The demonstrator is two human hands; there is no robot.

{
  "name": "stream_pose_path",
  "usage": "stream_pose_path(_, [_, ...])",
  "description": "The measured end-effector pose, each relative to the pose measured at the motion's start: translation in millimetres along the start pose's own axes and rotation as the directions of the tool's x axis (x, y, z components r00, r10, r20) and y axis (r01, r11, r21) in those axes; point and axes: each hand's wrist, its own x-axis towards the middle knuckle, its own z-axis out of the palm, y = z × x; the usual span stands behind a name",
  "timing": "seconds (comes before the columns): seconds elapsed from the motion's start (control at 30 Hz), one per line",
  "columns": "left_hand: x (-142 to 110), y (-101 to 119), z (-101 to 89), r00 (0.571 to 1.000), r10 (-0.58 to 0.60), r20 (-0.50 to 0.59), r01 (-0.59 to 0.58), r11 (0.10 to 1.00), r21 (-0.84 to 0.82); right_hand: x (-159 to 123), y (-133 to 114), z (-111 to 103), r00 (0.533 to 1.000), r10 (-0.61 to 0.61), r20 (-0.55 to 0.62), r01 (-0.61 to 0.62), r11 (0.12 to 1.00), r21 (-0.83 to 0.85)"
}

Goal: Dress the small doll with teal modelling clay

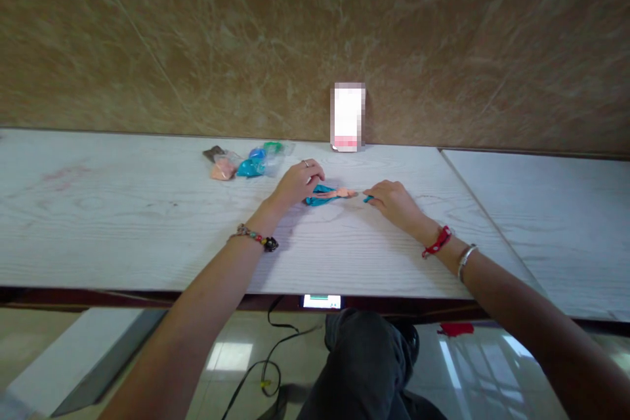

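A flat figure of blue and peach modelling clay [344, 193] lies on the white table, its blue part to the left and its peach part to the right. My left hand [299, 182] is over its blue end, fingers curled and closed at the clay; the fingertips are partly hidden. Just right of the figure, my right hand [394, 200] pinches a small piece of blue clay [367, 199] between thumb and fingers. That piece is close to the peach tip but apart from it.
Clear bags of peach clay [223, 169], teal clay [251, 167] and other colours lie left of my hands. A phone [347, 115] leans against the brown wall. Below the table edge are another lit screen [321, 301] and a black cable [268, 361] on the floor.
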Motion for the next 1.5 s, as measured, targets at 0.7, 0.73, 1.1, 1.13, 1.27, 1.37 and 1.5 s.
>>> stream_pose_path(0.7, [-1.7, -3.5, -0.9, 0.999, -0.045, -0.010, 0.045, 0.997, -0.057, -18.0, -19.4, -19.0, 0.960, -0.101, 0.262, 0.136, 0.984, -0.118])
stream_pose_path(0.73, [-1.6, -3.9, -0.7, 0.999, -0.040, -0.010, 0.039, 0.998, -0.056, -18.2, -19.8, -17.8, 0.962, -0.093, 0.257, 0.128, 0.984, -0.124])
stream_pose_path(1.1, [-2.7, -1.0, -2.5, 0.999, -0.032, -0.020, 0.031, 0.999, -0.041, -26.1, -26.7, -30.8, 0.944, -0.083, 0.320, 0.116, 0.990, -0.083])
stream_pose_path(1.13, [-2.6, -1.0, -2.7, 0.999, -0.031, -0.021, 0.030, 0.999, -0.044, -26.3, -27.8, -30.6, 0.947, -0.066, 0.315, 0.099, 0.991, -0.089])
stream_pose_path(1.27, [-3.0, -2.9, -2.9, 0.999, -0.030, -0.034, 0.029, 0.998, -0.050, -22.7, -28.6, -28.5, 0.949, -0.006, 0.314, 0.044, 0.993, -0.112])
stream_pose_path(1.37, [-4.1, -5.9, -2.5, 0.998, -0.026, -0.054, 0.023, 0.998, -0.051, -22.2, -24.9, -32.4, 0.930, -0.051, 0.363, 0.074, 0.996, -0.050])
stream_pose_path(1.5, [-5.1, -8.4, -2.5, 0.996, -0.048, -0.070, 0.043, 0.997, -0.065, -24.0, -21.8, -33.2, 0.929, -0.064, 0.364, 0.080, 0.996, -0.028])
